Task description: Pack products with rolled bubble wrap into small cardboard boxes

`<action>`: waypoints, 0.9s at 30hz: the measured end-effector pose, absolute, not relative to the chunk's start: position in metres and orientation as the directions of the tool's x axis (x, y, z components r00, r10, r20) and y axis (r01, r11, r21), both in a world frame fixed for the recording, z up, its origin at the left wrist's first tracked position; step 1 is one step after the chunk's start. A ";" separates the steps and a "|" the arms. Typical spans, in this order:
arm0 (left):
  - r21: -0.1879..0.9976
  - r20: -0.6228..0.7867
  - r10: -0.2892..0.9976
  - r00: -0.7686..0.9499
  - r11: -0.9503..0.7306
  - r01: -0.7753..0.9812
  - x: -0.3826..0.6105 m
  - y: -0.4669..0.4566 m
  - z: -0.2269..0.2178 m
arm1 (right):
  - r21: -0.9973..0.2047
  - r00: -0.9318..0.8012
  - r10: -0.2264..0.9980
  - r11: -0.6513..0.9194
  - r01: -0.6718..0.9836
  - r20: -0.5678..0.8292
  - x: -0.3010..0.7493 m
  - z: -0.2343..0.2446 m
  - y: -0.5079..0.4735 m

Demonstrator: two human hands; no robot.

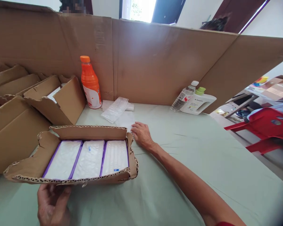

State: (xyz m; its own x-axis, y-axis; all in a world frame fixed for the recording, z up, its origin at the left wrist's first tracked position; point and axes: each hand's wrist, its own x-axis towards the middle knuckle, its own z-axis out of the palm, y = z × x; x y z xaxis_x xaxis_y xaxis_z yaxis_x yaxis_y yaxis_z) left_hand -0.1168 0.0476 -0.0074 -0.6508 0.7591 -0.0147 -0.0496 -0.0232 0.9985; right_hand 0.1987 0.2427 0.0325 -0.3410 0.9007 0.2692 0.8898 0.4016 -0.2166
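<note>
A shallow cardboard box [93, 133] with rough-cut edges lies in front of me. Inside, three white packs with purple edges [88, 160] sit side by side in clear wrap. My left hand [53, 204] grips the box at its near left edge, fingers curled and partly hidden beneath it. Just past the box's far right corner, my right hand [142, 135] rests on the table, fingers stretched forward. Its fingertips touch or lie beside a thin translucent sheet [125, 121]; which of these I cannot tell.
Several cardboard boxes [68, 100] stand at left. An orange bottle [91, 86] and bubble wrap [115, 110] are at the back. A clear bottle [184, 97] leans by a white jug [196, 103]. A tall cardboard wall [153, 62] closes the far side; a red chair [271, 122] is at right.
</note>
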 end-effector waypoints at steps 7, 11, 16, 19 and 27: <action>0.991 -0.068 0.762 -0.644 -0.025 -0.134 -0.110 0.046 0.005 | -0.094 -0.293 0.899 0.339 0.936 0.325 0.294 0.065 0.124; 0.990 -0.063 0.721 -0.690 -0.041 -0.133 -0.108 0.047 0.010 | -0.308 -0.282 0.918 0.364 0.879 0.280 0.293 0.076 0.063; 0.999 0.017 0.707 -0.707 0.014 0.038 -0.111 0.035 0.018 | -0.667 -0.346 0.928 0.344 0.661 0.136 0.220 0.058 0.061; 0.991 -0.008 0.739 -0.674 0.097 0.094 -0.110 0.028 0.025 | -0.793 -0.449 0.892 0.313 0.522 0.057 0.186 0.050 0.069; 0.997 0.025 0.932 -0.363 0.001 0.072 -0.068 0.092 0.033 | -0.865 -0.127 0.989 0.125 0.485 0.071 0.190 0.053 0.114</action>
